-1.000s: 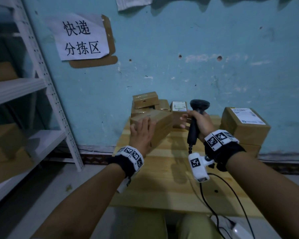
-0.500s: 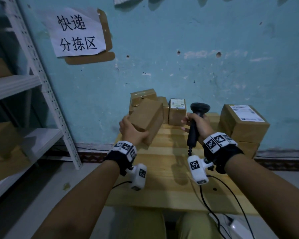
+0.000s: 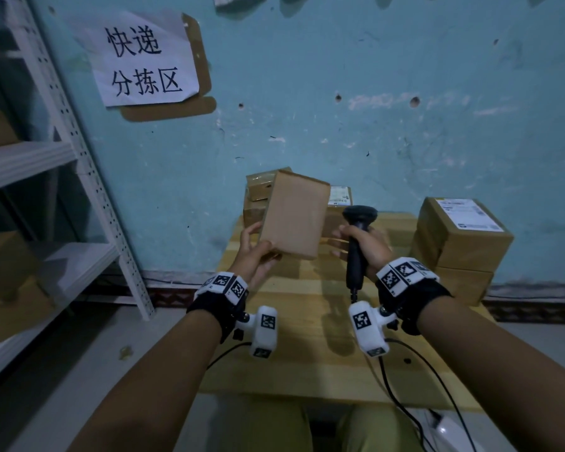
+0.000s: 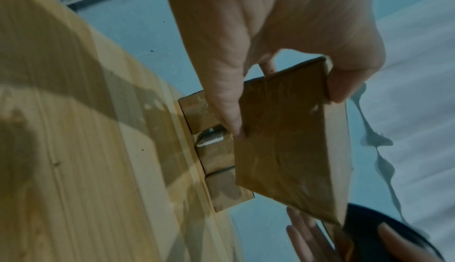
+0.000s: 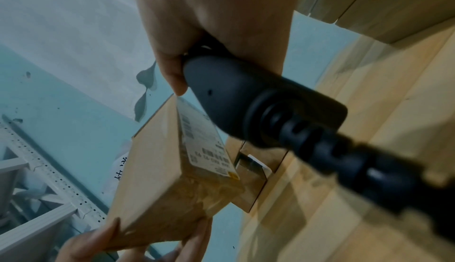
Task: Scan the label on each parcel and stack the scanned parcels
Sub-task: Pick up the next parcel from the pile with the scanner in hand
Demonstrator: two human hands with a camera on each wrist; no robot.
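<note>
My left hand (image 3: 258,244) grips a brown parcel (image 3: 294,213) by its lower edge and holds it upright above the wooden table (image 3: 307,360). Its plain back faces me. In the right wrist view its white label (image 5: 204,141) is on the far side. My right hand (image 3: 356,244) is wrapped round the handle of a black scanner (image 3: 359,216), just right of the parcel. In the left wrist view, thumb and fingers pinch the parcel (image 4: 290,145). Loose parcels (image 3: 258,197) lie at the table's back; one shows a label (image 3: 340,195).
Two stacked parcels (image 3: 463,236) stand at the table's right, the upper one labelled on top. A white metal rack (image 3: 88,177) holding boxes stands to the left. The scanner cable (image 3: 405,386) runs off the front right edge. A blue wall with a paper sign (image 3: 144,60) is behind.
My left hand has lifted the parcel off the back pile, turned it upright and brought it closer, beside the scanner. My right hand has kept the scanner nearly still.
</note>
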